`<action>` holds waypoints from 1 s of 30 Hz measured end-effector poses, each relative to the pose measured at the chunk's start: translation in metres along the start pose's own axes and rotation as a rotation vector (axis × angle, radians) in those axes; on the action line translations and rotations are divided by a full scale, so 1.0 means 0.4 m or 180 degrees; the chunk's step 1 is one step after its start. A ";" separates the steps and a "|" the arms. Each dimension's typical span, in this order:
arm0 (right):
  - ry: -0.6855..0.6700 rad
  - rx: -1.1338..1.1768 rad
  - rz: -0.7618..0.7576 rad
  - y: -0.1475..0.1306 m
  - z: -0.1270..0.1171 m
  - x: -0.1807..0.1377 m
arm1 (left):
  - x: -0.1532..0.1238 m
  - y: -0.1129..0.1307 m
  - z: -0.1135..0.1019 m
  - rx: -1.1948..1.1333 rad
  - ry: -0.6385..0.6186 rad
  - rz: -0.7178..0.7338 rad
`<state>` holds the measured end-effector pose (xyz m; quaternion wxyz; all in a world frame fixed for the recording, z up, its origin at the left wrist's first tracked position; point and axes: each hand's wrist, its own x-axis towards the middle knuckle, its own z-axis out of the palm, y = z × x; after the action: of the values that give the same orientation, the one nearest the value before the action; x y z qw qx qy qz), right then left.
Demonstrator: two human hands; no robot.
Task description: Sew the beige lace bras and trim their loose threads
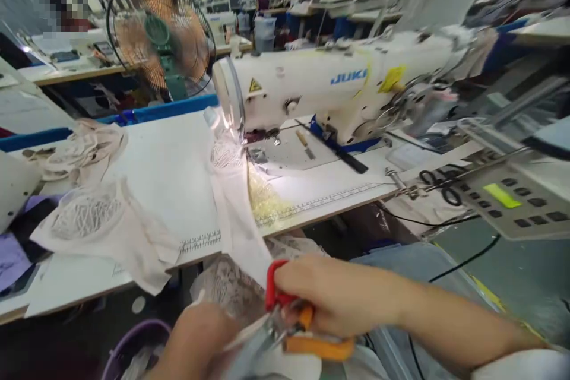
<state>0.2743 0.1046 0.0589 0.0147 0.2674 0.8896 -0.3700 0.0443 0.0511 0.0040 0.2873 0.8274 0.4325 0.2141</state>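
My right hand [329, 291] is closed around scissors [318, 347] with red and orange handles. Their blurred metal blades point down and left, toward white fabric [294, 362] at the bottom. Smeared by motion, my left hand [202, 329] looks curled at the edge of that fabric; its fingertips are hidden. A pale bra piece [231, 190] lies under the sewing machine's needle area, its strip hanging over the table edge down to the scissors' red handle. Behind my hands hangs lacy fabric [227, 285].
A white sewing machine [303, 83] stands on the table [164, 160]. More bra pieces [93, 219] lie at left, beside a fan [160, 35] farther back. A control panel [512, 196] juts in at right. Below are a purple basket rim [133, 332] and a clear plastic bin [401, 267].
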 end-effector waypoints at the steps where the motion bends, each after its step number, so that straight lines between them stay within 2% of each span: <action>1: 0.0065 0.0217 0.0007 0.023 -0.005 -0.010 | -0.007 -0.005 -0.005 -0.0095 -0.0033 -0.0095; 4: 0.0316 0.0628 0.0076 0.106 -0.017 -0.016 | -0.018 -0.036 -0.026 -0.0506 -0.0159 -0.0405; 7: 0.0499 0.0652 0.0253 0.177 -0.028 0.015 | -0.032 -0.079 -0.040 -0.0955 -0.0314 -0.1114; 10: 0.0579 0.0444 0.0434 0.203 -0.042 0.061 | -0.054 -0.116 -0.049 -0.1347 -0.0383 -0.1790; 12: 0.0500 0.0392 0.0468 0.188 -0.046 0.083 | -0.064 -0.133 -0.055 -0.1462 -0.0459 -0.1895; 14: 0.0209 0.0448 0.0431 0.154 -0.040 0.093 | -0.065 -0.143 -0.061 -0.1261 -0.0596 -0.1783; 18: -0.0501 0.0686 0.0161 0.098 -0.014 0.086 | -0.041 -0.142 -0.058 -0.0314 -0.1113 -0.1455; 21: -0.0418 0.0772 0.0238 0.105 0.000 0.081 | -0.006 -0.113 -0.033 -0.0005 -0.1220 -0.0876; 23: -0.0290 0.0727 0.0408 0.125 0.003 0.083 | 0.025 -0.083 -0.006 -0.0022 -0.0901 -0.0321; 26: -0.0309 0.0741 0.0492 0.147 -0.004 0.087 | 0.072 -0.043 0.037 -0.0119 -0.0073 0.0279; 28: -0.0310 0.0789 0.0478 0.151 -0.012 0.090 | 0.098 -0.029 0.061 -0.0139 0.0295 0.0389; 30: -0.0286 0.0757 0.0436 0.149 -0.020 0.093 | 0.117 -0.025 0.073 -0.0214 0.0286 0.0264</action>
<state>0.2728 0.1620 0.0175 0.0479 0.3105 0.8176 -0.4826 0.0810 0.0863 -0.0193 0.2862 0.8241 0.4027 0.2772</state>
